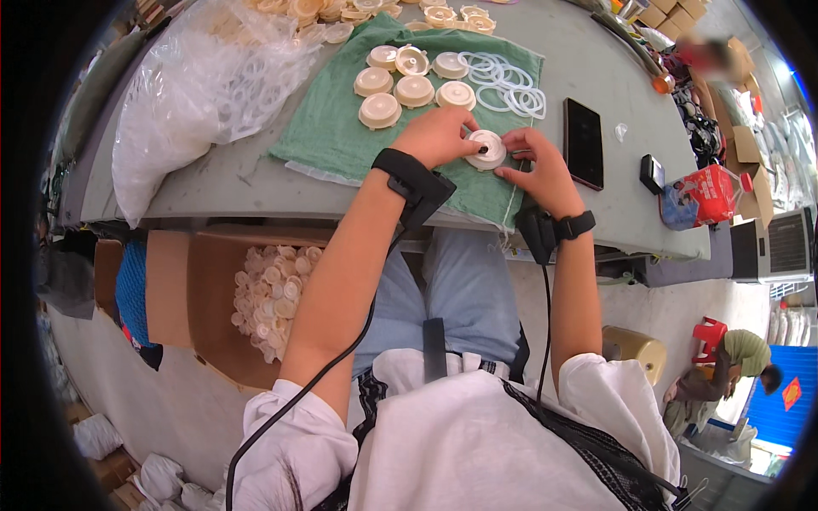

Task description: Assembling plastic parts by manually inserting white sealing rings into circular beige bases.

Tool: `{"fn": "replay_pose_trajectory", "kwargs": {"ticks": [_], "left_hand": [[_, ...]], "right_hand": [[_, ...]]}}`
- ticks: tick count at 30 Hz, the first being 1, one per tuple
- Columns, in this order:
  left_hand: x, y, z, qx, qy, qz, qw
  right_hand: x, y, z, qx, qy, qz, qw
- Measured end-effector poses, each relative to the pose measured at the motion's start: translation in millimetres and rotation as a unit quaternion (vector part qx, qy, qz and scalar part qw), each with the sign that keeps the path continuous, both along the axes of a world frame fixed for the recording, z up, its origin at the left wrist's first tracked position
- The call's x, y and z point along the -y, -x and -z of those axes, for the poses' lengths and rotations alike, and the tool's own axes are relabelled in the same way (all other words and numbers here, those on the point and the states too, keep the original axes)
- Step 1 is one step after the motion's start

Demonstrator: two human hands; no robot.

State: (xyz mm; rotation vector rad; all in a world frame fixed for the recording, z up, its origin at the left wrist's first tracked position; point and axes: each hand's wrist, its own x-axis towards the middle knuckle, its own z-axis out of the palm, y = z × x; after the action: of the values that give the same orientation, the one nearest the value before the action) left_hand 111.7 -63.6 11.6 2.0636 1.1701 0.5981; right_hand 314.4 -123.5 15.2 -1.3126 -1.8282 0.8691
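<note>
Between my two hands is a round cream plastic lid (pixel 486 153) with a small dark spot near its middle. My left hand (pixel 439 138) grips its left side, thumb and fingertips on the rim and top. My right hand (pixel 545 173) curves around the right side, with finger and thumb at the edge. Just beyond, several similar cream lids (pixel 415 91) lie on a green cloth (pixel 332 128). To their right is a loose pile of clear sealing rings (pixel 511 81). Black straps with wired modules sit on both my wrists.
A clear plastic bag (pixel 200 102) of rings slumps at the left. More cream parts (pixel 439 15) lie at the far edge. A black phone (pixel 583 143), a small black case (pixel 653 174) and a red bag (pixel 703 198) are on the right. Below stands a cardboard box (pixel 209 298) of small parts.
</note>
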Motion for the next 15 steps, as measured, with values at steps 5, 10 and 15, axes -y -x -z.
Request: {"fn": "replay_pose_trajectory", "kwargs": {"ticks": [5, 10, 15], "left_hand": [[0.8, 5.7, -2.8, -0.023, 0.013, 0.029, 0.999], [16.2, 2.4, -4.2, -0.04, -0.153, 0.021, 0.987], [20.5, -11.5, 0.4, 0.013, -0.167, -0.011, 0.986]], "right_hand": [[-0.6, 2.7, 6.3, -0.007, -0.067, 0.004, 0.998], [-5.2, 1.1, 2.9, -0.047, -0.085, 0.026, 0.995], [-6.1, -5.3, -13.3, 0.032, -0.074, 0.05, 0.995]]}}
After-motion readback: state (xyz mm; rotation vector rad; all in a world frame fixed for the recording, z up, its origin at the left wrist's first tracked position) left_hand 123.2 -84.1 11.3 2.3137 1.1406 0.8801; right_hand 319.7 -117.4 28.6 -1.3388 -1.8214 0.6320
